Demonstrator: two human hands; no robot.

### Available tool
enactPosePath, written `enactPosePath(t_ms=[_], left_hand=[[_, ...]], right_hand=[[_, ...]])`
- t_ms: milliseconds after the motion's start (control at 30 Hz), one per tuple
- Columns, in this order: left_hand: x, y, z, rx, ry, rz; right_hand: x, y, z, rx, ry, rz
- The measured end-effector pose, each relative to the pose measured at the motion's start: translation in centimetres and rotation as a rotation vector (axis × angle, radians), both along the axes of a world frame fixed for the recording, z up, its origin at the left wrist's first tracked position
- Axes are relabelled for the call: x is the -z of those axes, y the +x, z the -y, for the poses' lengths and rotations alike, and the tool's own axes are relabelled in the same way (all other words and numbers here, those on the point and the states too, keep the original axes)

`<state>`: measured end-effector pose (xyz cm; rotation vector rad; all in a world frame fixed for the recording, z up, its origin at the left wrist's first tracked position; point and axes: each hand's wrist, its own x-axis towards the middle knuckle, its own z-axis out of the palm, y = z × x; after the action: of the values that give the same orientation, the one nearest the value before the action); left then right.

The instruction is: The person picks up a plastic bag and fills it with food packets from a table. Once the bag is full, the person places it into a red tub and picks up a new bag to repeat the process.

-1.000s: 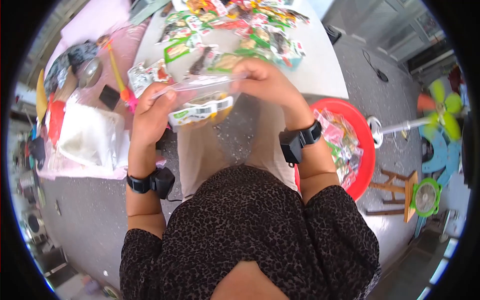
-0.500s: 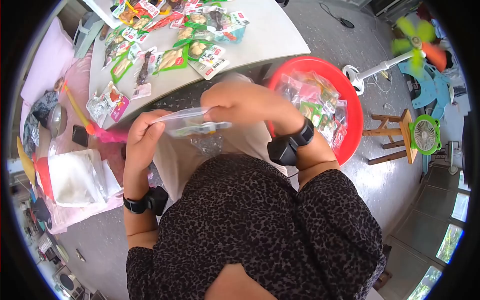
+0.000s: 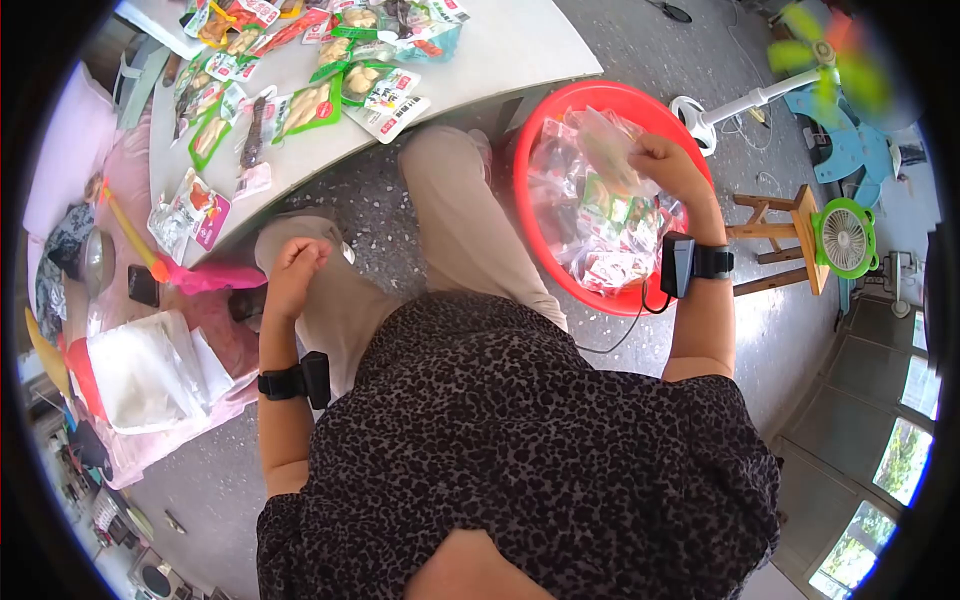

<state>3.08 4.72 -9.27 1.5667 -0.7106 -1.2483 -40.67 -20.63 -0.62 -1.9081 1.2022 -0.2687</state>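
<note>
My right hand (image 3: 672, 168) is over the red basin (image 3: 527, 190), its fingers pinched on the edge of a clear plastic bag (image 3: 608, 155). The bag hangs above a heap of other clear bags and printed food packets (image 3: 615, 225) in the basin. What lies inside the held bag is hard to make out. My left hand (image 3: 298, 270) is above my left thigh with its fingers curled closed, and nothing shows in it.
On the white table (image 3: 480, 85) lie several vacuum-packed food packets (image 3: 307, 107). A pink-and-yellow object (image 3: 205, 278) is at left beside a white foam box (image 3: 145, 370). At right stand a wooden stool (image 3: 790, 240), a small green fan (image 3: 846, 238) and a spinning floor fan (image 3: 822, 55).
Both hands held a clear bag over my lap before. My left hand has let go and lowered slightly; my right hand has moved right, over the basin, with a bag.
</note>
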Motion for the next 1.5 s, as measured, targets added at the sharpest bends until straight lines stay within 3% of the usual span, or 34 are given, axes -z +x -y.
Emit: enactPosePath(t_ms=[100,367,433,533,667,900,933,1000,1067,1233,1333,1400,1467,1500], left_hand=[[0.1,0.6,0.1,-0.048,0.003,-0.082],[0.2,0.8,-0.1,-0.136,0.008,-0.178],[0.1,0.8,-0.1,-0.152,0.026,-0.180],[0.0,0.9,-0.4,-0.151,0.021,-0.184],[0.1,1.1,-0.7,-0.179,0.001,-0.216],[-0.3,0.9,-0.9,-0.184,-0.021,-0.225],[-0.2,1.0,-1.0,-0.190,-0.016,-0.215],[-0.2,0.9,-0.9,-0.195,-0.013,-0.185],[-0.9,0.9,-0.9,-0.178,-0.010,-0.204],[-0.8,1.3,-1.4,-0.205,-0.010,-0.203],[-1.4,1.4,-2.0,-0.210,-0.040,-0.191],[-1.5,1.6,-2.5,-0.223,-0.068,-0.175],[-1.8,1.9,-3.0,-0.237,-0.091,-0.152],[-2.0,2.1,-3.2,-0.248,-0.097,-0.138]], right_hand=[[4.2,-3.7,1.1,0.079,0.047,-0.009],[15.7,-9.6,3.8,0.181,-0.054,-0.352],[16.1,-9.8,4.9,0.210,-0.097,-0.419],[15.7,-9.1,7.3,0.304,-0.375,-0.525],[13.2,-6.5,9.2,0.408,-0.546,-0.601],[23.9,-2.4,11.3,0.228,-0.522,-0.561],[23.7,-1.0,10.4,0.123,-0.558,-0.607],[21.8,2.0,7.5,0.253,-0.435,-0.076],[21.1,4.4,6.4,0.218,-0.460,-0.052],[13.4,11.2,1.6,0.171,-0.197,0.280],[11.1,15.0,-0.1,0.059,-0.425,0.413],[6.1,18.4,-3.1,0.049,-0.325,0.396],[5.5,21.3,-3.1,-0.238,-0.866,0.425],[5.7,22.8,-3.1,-0.298,-0.856,0.454]])
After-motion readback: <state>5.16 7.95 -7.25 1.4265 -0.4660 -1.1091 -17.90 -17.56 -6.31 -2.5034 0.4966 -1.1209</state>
